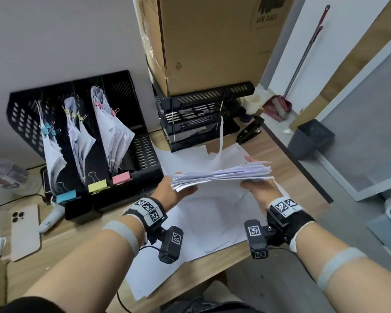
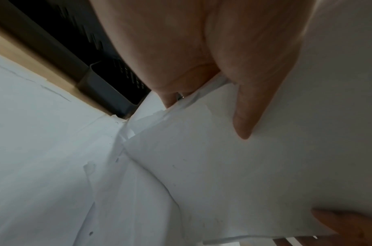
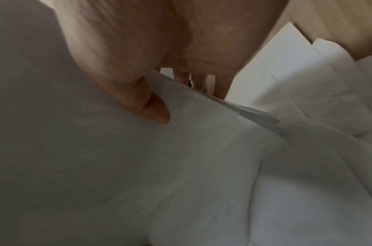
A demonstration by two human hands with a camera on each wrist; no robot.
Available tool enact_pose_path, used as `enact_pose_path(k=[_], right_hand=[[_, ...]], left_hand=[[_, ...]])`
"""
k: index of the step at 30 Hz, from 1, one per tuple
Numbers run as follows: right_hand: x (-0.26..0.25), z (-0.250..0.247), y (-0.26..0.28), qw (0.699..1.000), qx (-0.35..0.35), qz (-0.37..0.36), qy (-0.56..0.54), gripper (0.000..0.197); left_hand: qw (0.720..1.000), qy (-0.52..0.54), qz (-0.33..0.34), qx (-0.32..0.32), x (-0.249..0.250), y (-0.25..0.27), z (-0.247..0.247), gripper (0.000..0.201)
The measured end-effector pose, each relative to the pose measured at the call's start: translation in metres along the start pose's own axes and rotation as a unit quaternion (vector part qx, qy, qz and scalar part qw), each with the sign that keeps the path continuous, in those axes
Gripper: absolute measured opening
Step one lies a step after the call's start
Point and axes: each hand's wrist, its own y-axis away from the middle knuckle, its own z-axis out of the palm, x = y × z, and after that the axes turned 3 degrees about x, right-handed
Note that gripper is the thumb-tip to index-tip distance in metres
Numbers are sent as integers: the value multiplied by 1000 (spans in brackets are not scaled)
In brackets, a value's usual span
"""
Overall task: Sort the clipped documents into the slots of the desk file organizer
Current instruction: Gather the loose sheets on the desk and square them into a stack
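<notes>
Holding the stack (image 1: 221, 176) level above the surface (image 1: 287, 161), between both hands, leaves its loose look as the main worry. The sheets fan apart along the near edge, and no clip shows on it from the head view; only a small glint of metal beside the left fingers (image 2: 169, 99) in the left wrist view hints at one, too small to be sure. If the bundle is poorly bound, tilting it upright for a slot could let inner sheets slide out onto the loose paper (image 1: 212, 213) spread beneath, where they would be hard to tell apart. One sheet (image 1: 220, 136) stands up behind the stack and could snag. The organizer (image 1: 142, 152) sits well to the left; three of its slots carry clipped bundles, marked by a blue clip (image 1: 66, 196), a yellow clip (image 1: 97, 186) and a pink clip (image 1: 121, 178), while the rightmost slot looks bare. Picking the wrong slot is a risk, since the stack's clip colour cannot be read.

The left hand (image 1: 167, 193) grips the stack's left end, thumb (image 2: 247, 116) pressed flat on one face and fingers curled round the other. The right hand (image 1: 257, 188) grips the right end the same way, thumb (image 3: 153, 109) on one face, fingers (image 3: 202, 83) wrapped behind the edge. Both pinch firmly, neither spread wide.
</notes>
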Motion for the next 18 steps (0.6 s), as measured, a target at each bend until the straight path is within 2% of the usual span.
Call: enact_pose_path(k=[1,3,5,8,9,11,14,18], right_hand=[[-1,0,1,1000,0,-9,16,49],[-3,0,3,998,24,12,51,28],[-1,-1,3,997,24,7,74,26],[-3,-1,7,991,-6,-21,134,9],[-4,-2,8,987,-10,-26,158,10],[-6,-4,6,980,-10,-35,196,27],[-21,-10,0,978,6,-45,204,19],[-45,-25,-12,965,27,-85,249,26]], left_hand=[[1000,-9,7,-3,1,1,0,10],[999,-22,31,-3,-1,1,0,23],[998,-36,50,3,1,3,0,29],[999,-2,44,8,2,8,-2,37],[999,-2,44,4,4,10,-3,40],[998,-28,48,11,1,9,-4,40],[998,29,-35,34,-1,4,-7,22],[999,5,-20,35,1,-2,-9,19]])
